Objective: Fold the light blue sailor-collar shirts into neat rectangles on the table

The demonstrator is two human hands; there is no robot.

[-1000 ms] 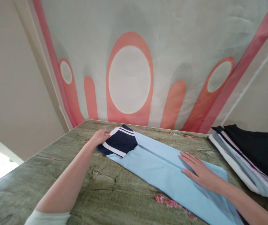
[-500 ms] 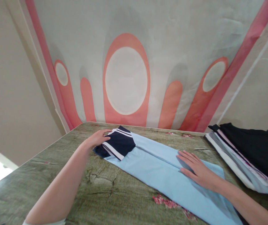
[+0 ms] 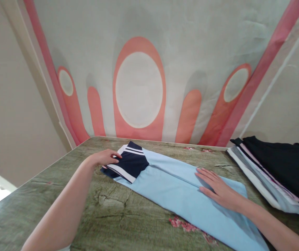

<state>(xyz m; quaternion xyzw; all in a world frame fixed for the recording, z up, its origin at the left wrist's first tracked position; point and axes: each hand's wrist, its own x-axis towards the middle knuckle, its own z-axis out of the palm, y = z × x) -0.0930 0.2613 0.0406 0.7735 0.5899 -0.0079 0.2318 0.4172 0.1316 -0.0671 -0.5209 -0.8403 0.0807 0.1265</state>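
A long light-blue garment (image 3: 170,188) lies folded on the wood-patterned table, running from upper left to lower right. At its far left end is a navy part (image 3: 135,162) with white stripes. My left hand (image 3: 107,157) is on the outer edge of that navy part, thumb and fingers bent around the cloth. Further right, my right hand (image 3: 216,184) rests flat on the light-blue fabric with its fingers spread.
To the right is a stack of folded clothes (image 3: 282,167), black on top with white, grey and pink layers below. The table (image 3: 107,216) meets a wall (image 3: 186,45) with pink and orange shapes behind it.
My left hand has moved slightly left and down along the navy end, and the white-striped edge lies a little lower. My right hand stays in the same place on the fabric.
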